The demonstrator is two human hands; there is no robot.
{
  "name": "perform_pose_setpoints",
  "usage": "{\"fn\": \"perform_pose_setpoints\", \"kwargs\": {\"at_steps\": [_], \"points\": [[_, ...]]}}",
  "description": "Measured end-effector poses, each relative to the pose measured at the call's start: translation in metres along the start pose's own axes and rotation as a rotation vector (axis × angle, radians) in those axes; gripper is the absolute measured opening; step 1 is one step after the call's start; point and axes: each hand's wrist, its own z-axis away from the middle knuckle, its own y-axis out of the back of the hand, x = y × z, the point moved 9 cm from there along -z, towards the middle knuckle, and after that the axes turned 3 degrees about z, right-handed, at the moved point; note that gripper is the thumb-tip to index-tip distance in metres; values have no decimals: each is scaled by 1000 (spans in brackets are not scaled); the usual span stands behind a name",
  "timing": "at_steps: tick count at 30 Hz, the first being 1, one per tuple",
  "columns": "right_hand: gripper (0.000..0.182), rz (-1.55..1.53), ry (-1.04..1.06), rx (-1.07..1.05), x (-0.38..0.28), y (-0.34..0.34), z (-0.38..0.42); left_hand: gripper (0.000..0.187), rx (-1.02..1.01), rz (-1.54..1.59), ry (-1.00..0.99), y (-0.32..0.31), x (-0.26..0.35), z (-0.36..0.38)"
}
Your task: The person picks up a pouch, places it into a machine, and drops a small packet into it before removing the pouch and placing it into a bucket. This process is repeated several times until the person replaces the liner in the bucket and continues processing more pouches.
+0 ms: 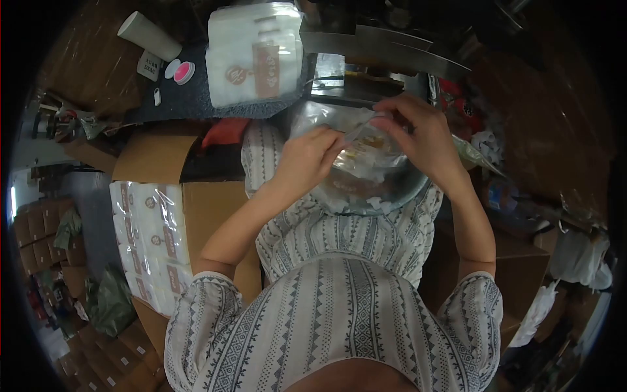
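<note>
My left hand [312, 155] pinches one side of a clear plastic bag [356, 134] with its fingers closed. On the other side, my right hand [418, 130] grips the same bag between thumb and fingers. The bag is held stretched between the two hands. Below them a round, see-through basin [356, 208] rests on my lap, with crumpled clear plastic and small white scraps in it. Just ahead of my left hand, a stack of white packs in clear wrap with brown print [255, 55] lies on a dark fuzzy mat [261, 108].
At my left stands an open cardboard box [215, 215] filled with wrapped white packs [150, 228]. A white cup [150, 36] and a pink-topped round tub [184, 72] are on the mat's left. Metal machinery [385, 46] stands ahead. Another cardboard box [496, 274] is at right.
</note>
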Motion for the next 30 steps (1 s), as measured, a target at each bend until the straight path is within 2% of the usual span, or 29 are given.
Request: {"fn": "perform_pose_setpoints", "kwargs": {"at_steps": [2,3,5,6,8,9,10,11,12,14,16,18,19,21,22,24,25,27,29,30], "points": [[26,-22,-142,3,26,2,2,10,-135,182,1,-26,-2,-7],[26,-19,-143,3,27,5,3,10,-134,185,-1,-37,-10,-12],[27,13,-289,143,41,26,7,17,-235,583,544,-80,-70,-12],[27,14,-287,143,42,32,9,17,-234,584,543,-81,-69,-23],[32,84,-269,54,45,43,19,25,-110,1115,811,-85,-71,-36],[32,87,-271,55,46,52,25,30,-103,1175,823,-86,-70,-41],[32,221,-276,41,47,61,31,30,-105,1176,823,-87,-72,-41],[34,355,-279,27,50,68,36,31,-117,1146,828,-89,-74,-41],[34,354,-280,26,56,73,38,32,-130,1114,834,-89,-76,-40],[27,1007,-575,-94,90,91,56,33,-140,1014,785,-81,-77,-38],[24,988,-573,-140,124,89,68,35,-149,914,719,-64,-87,-40],[20,963,-566,-184,150,81,67,37,319,121,280,24,-100,-49],[20,844,-539,-146,156,77,64,37,313,118,281,29,-113,-39],[21,724,-504,-104,159,72,60,34,325,-958,-182,28,-79,-24],[21,723,-491,-71,159,72,56,34,328,-964,-184,30,-82,-19],[22,718,-485,-42,150,70,50,27,250,-665,-192,33,-85,-4],[22,664,-487,4,134,75,45,27,245,-662,-189,39,-80,4],[22,614,-479,49,103,78,34,17,220,-474,160,63,-96,14],[25,309,-350,108,63,65,24,13,219,-478,152,65,-64,13],[25,307,-351,106,49,53,20,9,212,-484,145,62,-50,13]]}}
